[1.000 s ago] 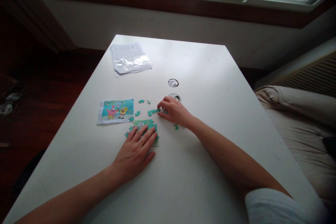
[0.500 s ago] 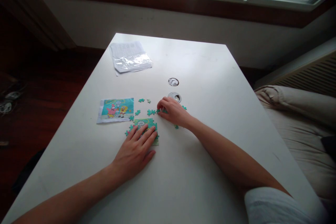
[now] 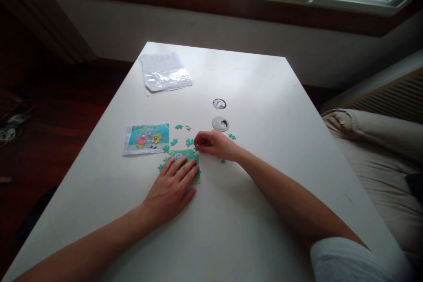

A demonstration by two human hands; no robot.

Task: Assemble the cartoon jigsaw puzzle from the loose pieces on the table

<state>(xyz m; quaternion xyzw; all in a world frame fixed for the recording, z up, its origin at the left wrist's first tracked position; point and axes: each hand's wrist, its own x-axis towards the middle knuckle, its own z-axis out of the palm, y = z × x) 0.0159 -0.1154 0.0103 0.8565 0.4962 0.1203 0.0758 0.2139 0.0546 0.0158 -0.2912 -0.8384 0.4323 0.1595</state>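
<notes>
My left hand [image 3: 172, 185] lies flat, fingers a little apart, over a partly joined jigsaw puzzle [image 3: 189, 153] in green and teal; the palm side and fingers cover much of it. Just above the puzzle's upper right corner, my right hand [image 3: 216, 144] is closed in a pinch on a small green puzzle piece [image 3: 196, 147], mostly hidden by the fingertips. Loose pieces lie around: a green piece [image 3: 189, 142] left of the right fingertips, another [image 3: 173, 142] above the puzzle, and one [image 3: 231, 136] beyond the right hand.
A printed cartoon picture sheet [image 3: 145, 139] lies left of the puzzle. Papers in a clear plastic sleeve [image 3: 167, 72] rest at the far left of the white table [image 3: 251, 92]. A round grey grommet [image 3: 220, 124] and a round hole [image 3: 219, 104] sit in the tabletop.
My right hand has moved slightly down and left, toward the puzzle's upper right corner, with the piece at its fingertips. My left hand has stayed in place.
</notes>
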